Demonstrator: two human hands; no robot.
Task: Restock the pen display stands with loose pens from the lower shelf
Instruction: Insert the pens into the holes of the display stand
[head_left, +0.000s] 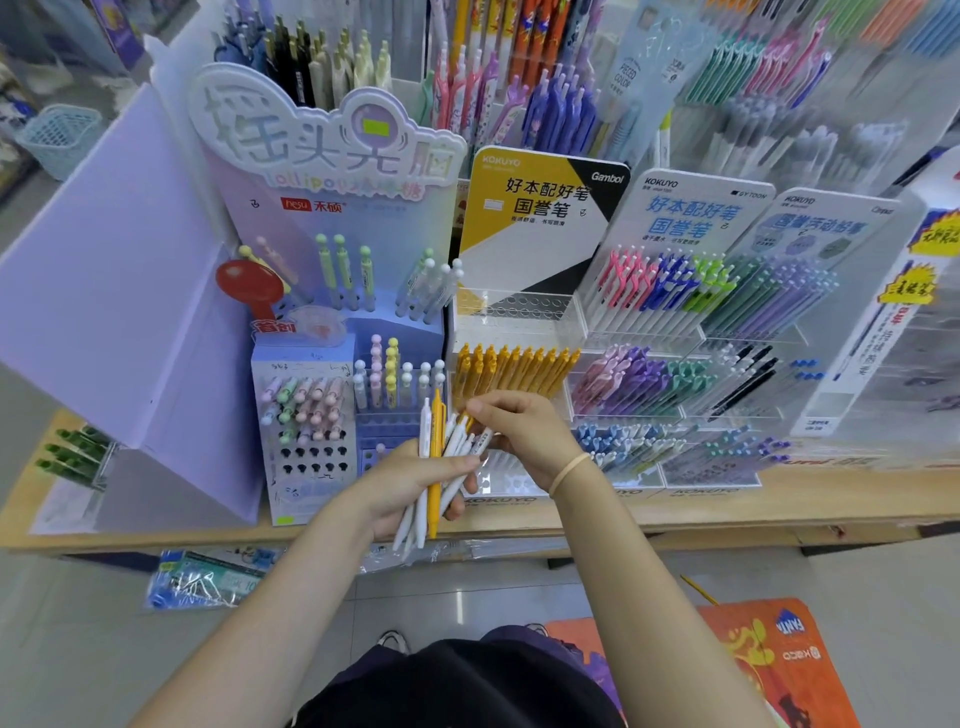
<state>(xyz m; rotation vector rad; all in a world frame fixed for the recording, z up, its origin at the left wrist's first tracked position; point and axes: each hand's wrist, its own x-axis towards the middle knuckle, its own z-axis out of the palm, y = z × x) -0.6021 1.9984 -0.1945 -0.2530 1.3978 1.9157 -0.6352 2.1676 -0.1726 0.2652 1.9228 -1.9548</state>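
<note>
wooden shelf (779, 499), pale tiled floor (467, 597)

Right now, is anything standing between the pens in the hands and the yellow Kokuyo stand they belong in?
Nothing visible does. The left hand grips a bundle of pens, and the right hand pinches one at its top. The row of yellow pens stands directly behind the hands, and an empty clear tier sits above it, unobstructed.

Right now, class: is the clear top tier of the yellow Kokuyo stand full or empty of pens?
Empty. The clear top tier shows only bare holes, while the yellow pens fill the row below it.
</note>
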